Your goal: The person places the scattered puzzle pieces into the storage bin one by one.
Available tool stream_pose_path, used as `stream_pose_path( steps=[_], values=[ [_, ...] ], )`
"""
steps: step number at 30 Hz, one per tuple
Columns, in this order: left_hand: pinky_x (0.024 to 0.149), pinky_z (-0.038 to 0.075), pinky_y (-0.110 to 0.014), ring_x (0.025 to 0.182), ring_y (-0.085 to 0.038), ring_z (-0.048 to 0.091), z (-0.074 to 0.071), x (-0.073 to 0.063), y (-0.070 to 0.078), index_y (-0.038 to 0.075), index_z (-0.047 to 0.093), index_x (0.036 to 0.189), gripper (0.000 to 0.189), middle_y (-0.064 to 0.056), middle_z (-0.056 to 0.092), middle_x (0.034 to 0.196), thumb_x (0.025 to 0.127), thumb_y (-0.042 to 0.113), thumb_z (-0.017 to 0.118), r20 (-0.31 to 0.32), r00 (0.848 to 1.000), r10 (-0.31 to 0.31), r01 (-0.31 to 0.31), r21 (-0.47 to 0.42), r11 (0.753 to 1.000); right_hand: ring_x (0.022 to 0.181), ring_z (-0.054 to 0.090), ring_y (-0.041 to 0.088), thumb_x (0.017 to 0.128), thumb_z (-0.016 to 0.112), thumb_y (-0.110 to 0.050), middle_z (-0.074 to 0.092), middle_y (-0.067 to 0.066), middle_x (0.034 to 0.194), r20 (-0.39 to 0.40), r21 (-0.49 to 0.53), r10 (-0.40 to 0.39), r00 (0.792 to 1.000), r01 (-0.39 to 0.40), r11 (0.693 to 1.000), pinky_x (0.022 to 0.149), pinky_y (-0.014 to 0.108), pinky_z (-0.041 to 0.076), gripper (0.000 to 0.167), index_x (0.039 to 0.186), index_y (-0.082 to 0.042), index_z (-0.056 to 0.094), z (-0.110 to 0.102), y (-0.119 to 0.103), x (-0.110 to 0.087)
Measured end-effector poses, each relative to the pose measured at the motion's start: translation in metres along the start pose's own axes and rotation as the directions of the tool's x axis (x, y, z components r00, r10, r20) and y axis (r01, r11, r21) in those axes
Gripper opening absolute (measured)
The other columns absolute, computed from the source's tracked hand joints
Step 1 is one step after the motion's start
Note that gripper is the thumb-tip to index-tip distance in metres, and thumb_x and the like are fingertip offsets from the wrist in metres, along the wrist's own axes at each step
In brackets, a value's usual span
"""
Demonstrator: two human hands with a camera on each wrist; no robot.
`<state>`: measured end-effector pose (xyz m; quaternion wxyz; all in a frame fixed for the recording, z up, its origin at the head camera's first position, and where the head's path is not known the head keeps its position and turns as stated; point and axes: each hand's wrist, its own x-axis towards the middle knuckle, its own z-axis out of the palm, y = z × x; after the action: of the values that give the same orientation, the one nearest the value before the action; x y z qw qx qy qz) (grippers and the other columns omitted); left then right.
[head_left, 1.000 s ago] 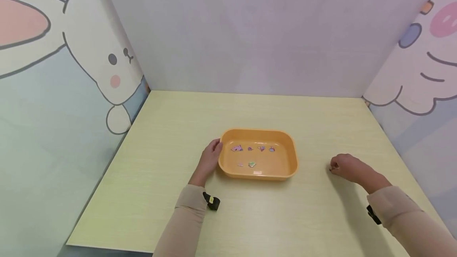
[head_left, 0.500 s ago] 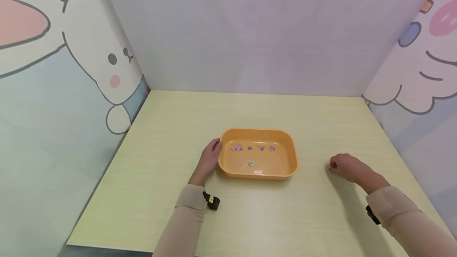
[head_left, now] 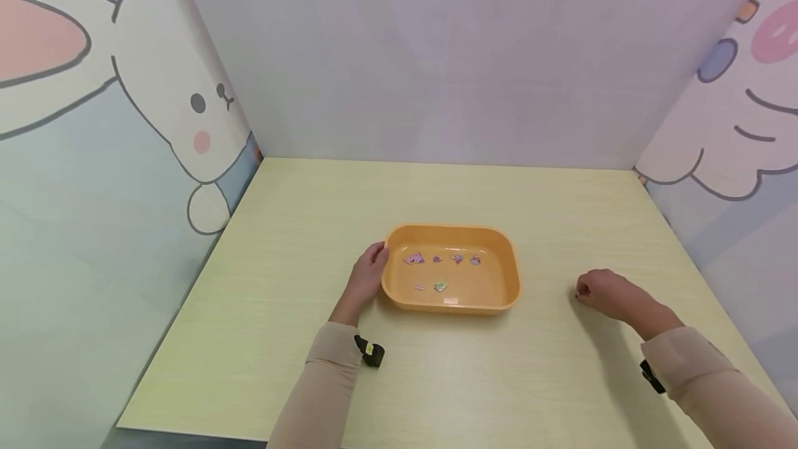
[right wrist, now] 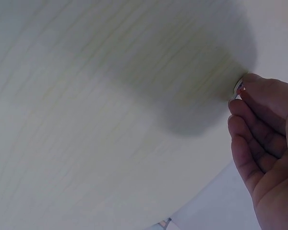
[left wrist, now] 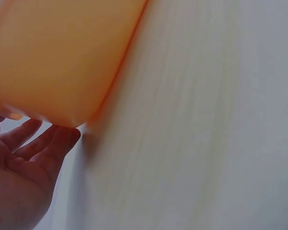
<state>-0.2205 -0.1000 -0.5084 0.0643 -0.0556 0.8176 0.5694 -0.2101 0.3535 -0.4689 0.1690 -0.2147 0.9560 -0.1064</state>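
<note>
An orange plastic tray (head_left: 451,302) stands on the table, with several small flat printed pieces inside. One of them is a larger pink piece (head_left: 414,259) at upper left; a greenish piece (head_left: 440,287) lies nearer the front. My left hand (head_left: 366,271) holds the tray by its left side, with fingertips (left wrist: 62,136) against the outer wall in the left wrist view. Off to the right of the tray, my right hand (head_left: 609,294) is low over the table. Its thumb and forefinger pinch a small printed piece (right wrist: 239,86) with a pale edge, mostly hidden by the fingertips.
The pale wood-grain table (head_left: 262,338) ends at a front edge at lower left. A plain wall (head_left: 436,54) rises behind it, and side walls with cartoon animals (head_left: 187,116) flank it. A black strap device (head_left: 370,351) sits on the left wrist.
</note>
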Motion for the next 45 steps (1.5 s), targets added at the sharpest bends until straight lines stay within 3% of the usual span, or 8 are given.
stream_pose_path(
  steps=[14,29,45],
  values=[
    [0.101,0.042,-0.044,0.119,-0.026,0.053,0.000,0.000,0.000,0.010,0.049,0.142,0.047,-0.010,0.055,0.134,0.105,0.038,0.041,0.000,1.000,0.006,-0.006,0.000,1.000,0.065,0.048,0.013,0.087,0.068,-0.003,0.059,-0.001,0.076,-0.009,0.009,-0.007,1.000,0.007,1.000,0.060,0.035,0.046,0.006,0.082,-0.002,0.065,-0.007,-0.008,-0.001],
    [0.102,0.041,-0.044,0.121,-0.026,0.052,0.000,0.001,-0.001,0.010,0.048,0.142,0.047,-0.010,0.054,0.136,0.105,0.039,0.041,0.003,1.000,0.007,-0.007,-0.003,1.000,0.067,0.054,0.013,0.085,0.070,-0.004,0.060,-0.003,0.075,-0.035,-0.021,-0.104,0.994,0.103,0.994,0.060,0.037,0.049,0.009,0.078,-0.005,0.064,-0.016,-0.021,0.008],
    [0.102,0.042,-0.043,0.122,-0.026,0.052,0.001,0.005,-0.004,0.009,0.049,0.142,0.048,-0.011,0.054,0.136,0.105,0.039,0.042,0.005,1.000,0.007,-0.007,0.001,1.000,0.072,0.059,0.017,0.087,0.070,-0.005,0.062,-0.001,0.080,0.004,-0.036,-0.070,0.998,0.070,0.997,0.065,0.039,0.053,0.005,0.084,-0.003,0.067,-0.039,-0.047,0.016]
  ],
)
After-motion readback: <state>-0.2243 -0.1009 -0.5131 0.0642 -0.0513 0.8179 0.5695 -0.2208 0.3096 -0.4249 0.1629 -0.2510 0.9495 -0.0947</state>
